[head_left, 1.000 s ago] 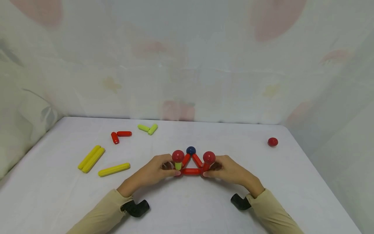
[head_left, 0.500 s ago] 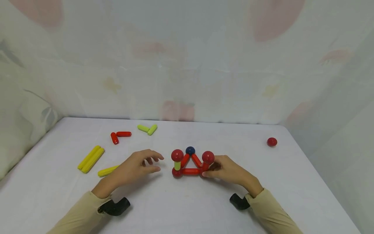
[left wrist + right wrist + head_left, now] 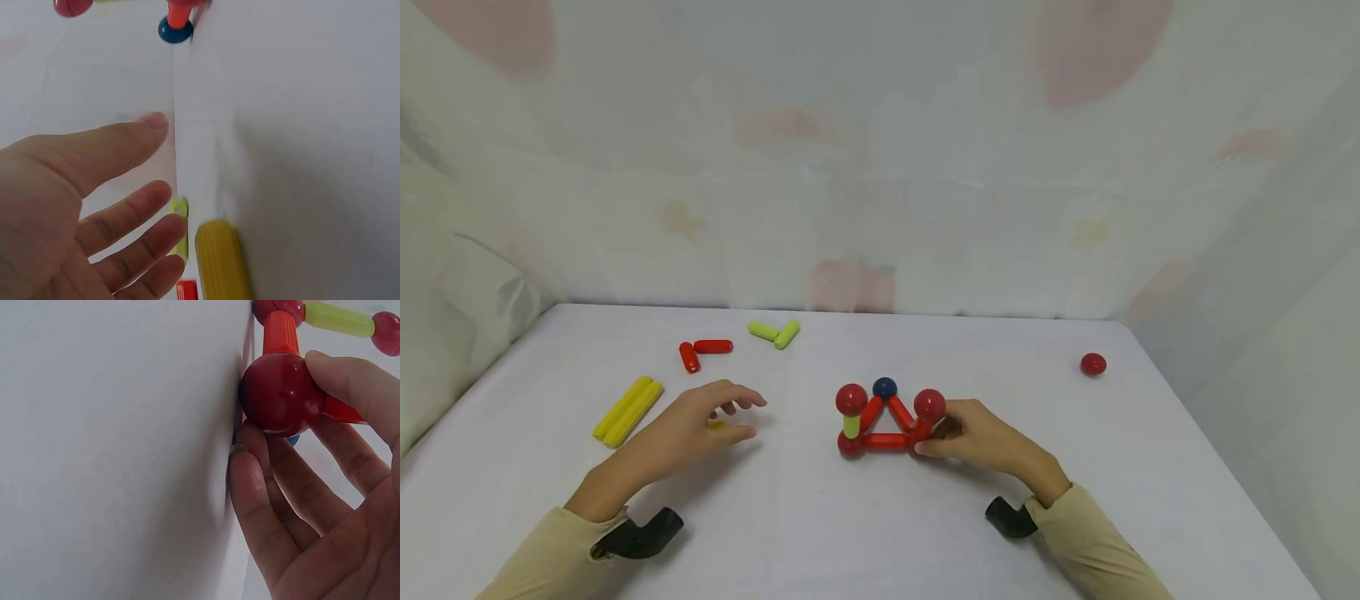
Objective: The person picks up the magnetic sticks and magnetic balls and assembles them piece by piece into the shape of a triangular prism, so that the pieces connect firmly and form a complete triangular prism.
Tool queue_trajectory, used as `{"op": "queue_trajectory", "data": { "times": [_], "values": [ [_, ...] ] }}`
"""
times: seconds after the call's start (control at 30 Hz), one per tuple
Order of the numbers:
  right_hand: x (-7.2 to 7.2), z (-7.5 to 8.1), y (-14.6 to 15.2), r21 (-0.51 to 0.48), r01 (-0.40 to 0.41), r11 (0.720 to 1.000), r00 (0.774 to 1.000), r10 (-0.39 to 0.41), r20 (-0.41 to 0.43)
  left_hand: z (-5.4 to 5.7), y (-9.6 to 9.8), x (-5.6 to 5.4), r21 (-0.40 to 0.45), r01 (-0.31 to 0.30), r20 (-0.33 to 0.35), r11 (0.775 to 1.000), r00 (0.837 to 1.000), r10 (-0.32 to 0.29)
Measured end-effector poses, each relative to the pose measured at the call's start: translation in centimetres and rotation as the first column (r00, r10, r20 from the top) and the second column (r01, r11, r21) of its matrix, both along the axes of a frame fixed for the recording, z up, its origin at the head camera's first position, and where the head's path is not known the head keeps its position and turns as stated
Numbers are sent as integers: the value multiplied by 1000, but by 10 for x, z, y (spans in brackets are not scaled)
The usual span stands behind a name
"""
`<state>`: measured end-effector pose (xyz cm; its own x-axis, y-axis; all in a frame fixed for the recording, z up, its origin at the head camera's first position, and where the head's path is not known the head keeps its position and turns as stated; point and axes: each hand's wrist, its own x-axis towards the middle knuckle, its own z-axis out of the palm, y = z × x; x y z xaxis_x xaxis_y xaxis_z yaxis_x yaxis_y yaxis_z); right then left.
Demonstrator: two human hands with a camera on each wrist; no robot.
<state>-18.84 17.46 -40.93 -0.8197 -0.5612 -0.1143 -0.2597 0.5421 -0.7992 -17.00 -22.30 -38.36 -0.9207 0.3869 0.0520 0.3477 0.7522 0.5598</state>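
A triangle of red rods (image 3: 886,442) lies on the white table, with a blue ball (image 3: 884,388) at its far corner and red balls at the two near ones. Above the near left corner, a light green rod (image 3: 852,427) carries a red ball (image 3: 852,399); on the right a red rod carries another red ball (image 3: 930,405). My right hand (image 3: 988,437) grips the near right corner ball (image 3: 281,394) between thumb and fingers. My left hand (image 3: 681,429) hovers with fingers spread, holding nothing. Below it is a yellow rod (image 3: 224,262), mostly hidden in the head view.
Two yellow rods (image 3: 628,412) lie side by side at the left. Farther back are two short red rods (image 3: 712,346) and two light green rods (image 3: 787,334). A lone red ball (image 3: 1093,364) sits at the far right. A patterned cloth (image 3: 850,167) hangs behind the table.
My left hand has let go of the structure's left corner and moved left, over the single yellow rod. My right hand keeps its grip on the right corner ball.
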Motion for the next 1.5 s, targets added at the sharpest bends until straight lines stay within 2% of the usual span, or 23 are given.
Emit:
{"op": "queue_trajectory", "data": {
  "times": [0.27, 0.47, 0.57, 0.7, 0.93, 1.2, 1.3, 1.4, 1.5],
  "values": [
    [0, 0, 0, -2, 3, 1000, 1000, -3, -2, -1, -28, 2, -74, -3, -16, 997, 1000, 2],
    [0, 0, 0, -5, 1, 1000, 1000, -1, 4, -2, -40, 2, -111, 19, 0, 994, 1000, -19],
    [0, 0, 0, -3, 1, 1000, 1000, -1, 5, -2, -42, 2, -126, 35, 33, 991, 999, -31],
    [0, 0, 0, 1, 0, 1000, 1000, 0, 6, -5, -41, 2, -131, 36, 78, 991, 997, -26],
    [0, 1, 1, 5, -1, 1000, 1000, 1, -2, -5, -29, 4, -138, 30, 106, 990, 994, -16],
    [-1, 0, 1, 0, -15, 1000, 1000, 15, -17, -4, -27, 3, -206, -41, 136, 978, 988, 70],
    [-1, -1, 1, 3, -24, 1000, 999, 24, -28, -5, -23, 6, -201, -36, 123, 979, 990, 62],
    [0, 0, 1, 4, -30, 1000, 999, 30, -31, -5, -16, 9, -158, -20, 113, 987, 993, 39],
    [1, 0, 1, 5, -35, 999, 999, 35, -34, -5, -8, 12, -96, 20, 99, 995, 995, -10]
  ]
}}
